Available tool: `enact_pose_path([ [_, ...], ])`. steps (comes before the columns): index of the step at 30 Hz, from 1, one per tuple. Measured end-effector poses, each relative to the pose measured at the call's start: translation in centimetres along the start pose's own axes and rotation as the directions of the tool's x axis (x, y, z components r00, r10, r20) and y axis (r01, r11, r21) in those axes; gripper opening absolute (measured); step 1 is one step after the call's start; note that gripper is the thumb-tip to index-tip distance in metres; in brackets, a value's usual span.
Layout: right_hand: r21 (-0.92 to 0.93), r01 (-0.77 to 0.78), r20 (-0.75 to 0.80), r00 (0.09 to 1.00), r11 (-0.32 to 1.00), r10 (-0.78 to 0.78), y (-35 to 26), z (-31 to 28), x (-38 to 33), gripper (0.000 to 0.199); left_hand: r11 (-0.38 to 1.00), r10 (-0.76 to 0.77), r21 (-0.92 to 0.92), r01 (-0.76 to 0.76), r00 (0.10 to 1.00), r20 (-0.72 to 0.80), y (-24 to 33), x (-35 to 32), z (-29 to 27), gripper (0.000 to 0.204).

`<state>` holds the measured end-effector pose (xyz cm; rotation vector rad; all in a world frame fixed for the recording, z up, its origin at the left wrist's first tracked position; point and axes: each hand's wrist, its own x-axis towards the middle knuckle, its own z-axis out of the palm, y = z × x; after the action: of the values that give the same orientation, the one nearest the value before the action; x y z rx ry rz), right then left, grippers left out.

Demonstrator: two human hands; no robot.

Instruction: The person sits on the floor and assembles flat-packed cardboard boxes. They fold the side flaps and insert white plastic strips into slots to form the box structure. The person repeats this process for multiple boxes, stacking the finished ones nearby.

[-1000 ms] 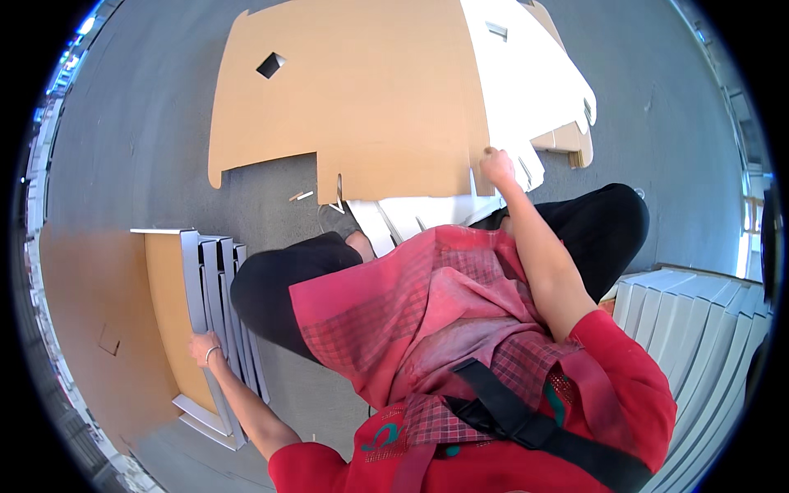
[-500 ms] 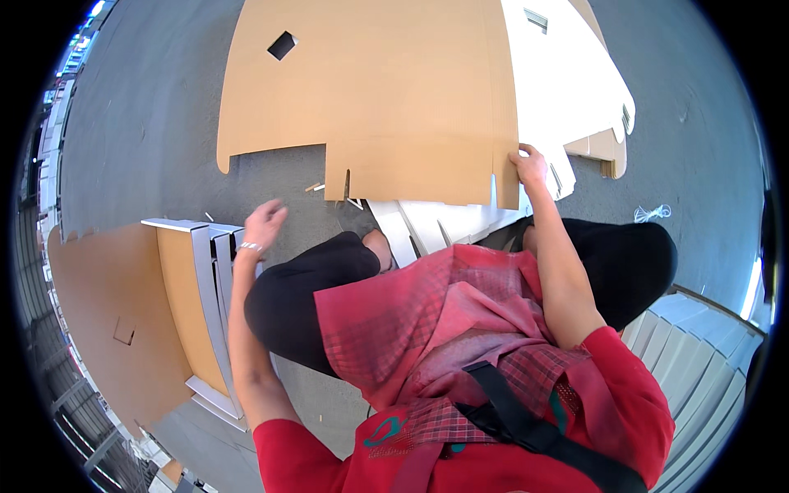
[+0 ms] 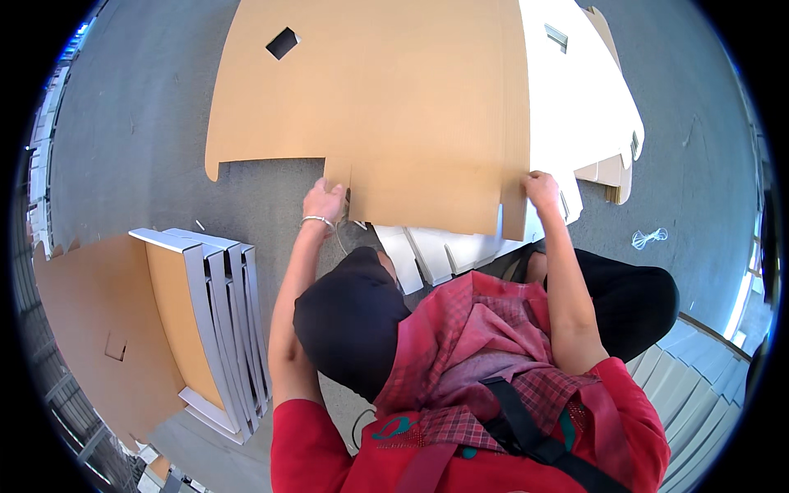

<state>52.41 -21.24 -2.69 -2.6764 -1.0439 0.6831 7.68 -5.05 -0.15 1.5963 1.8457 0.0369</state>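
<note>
A large brown cardboard sheet with a diamond-shaped cut-out and a slotted near flap lies in front of me. My left hand closes on the left edge of that flap, beside its slot. At the near right corner, my right hand pinches the sheet's edge. White cardboard shows to the right of the brown face. Under the near edge, folded white cardboard pieces lie between my feet. Both hands' fingertips are partly hidden by the sheet.
Several folded cardboard pieces with white edges stand at my left, by a brown panel. A row of white folded pieces is at the lower right. A white string bundle lies on the grey floor.
My left hand has moved right and taken hold of the flap's left edge. The sheet has come slightly nearer, with my right hand still on its corner.
</note>
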Motion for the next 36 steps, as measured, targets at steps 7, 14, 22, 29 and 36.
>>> enact_pose_path([
  [7,0.765,-0.171,0.154,0.985,0.621,0.082,-0.8,-7.5,1.8,0.018,0.781,-0.013,-0.603,0.162,0.970,0.244,-0.3,2.0,-8.0,0.042],
  [14,0.975,0.198,-0.215,0.955,-0.100,-0.205,-7.1,-13.1,0.0,0.020,0.112,0.322,-0.991,0.067,0.941,0.100,0.5,3.9,-9.3,0.024],
  [22,0.901,0.288,-0.183,0.930,0.325,-0.318,-13.4,-14.1,1.0,0.040,-0.030,0.380,-0.998,0.048,0.925,0.033,2.4,5.7,-11.2,0.023],
  [29,0.799,0.417,-0.140,0.829,0.432,-0.541,-13.1,-14.3,4.4,0.023,0.052,0.203,-0.992,-0.114,0.974,-0.101,-1.0,7.6,-8.9,0.034],
  [36,0.937,0.347,-0.325,0.836,-0.034,-0.442,-14.4,-10.5,4.0,0.049,-0.093,0.228,-0.996,-0.001,0.973,-0.022,-2.3,6.6,-6.8,0.042],
])
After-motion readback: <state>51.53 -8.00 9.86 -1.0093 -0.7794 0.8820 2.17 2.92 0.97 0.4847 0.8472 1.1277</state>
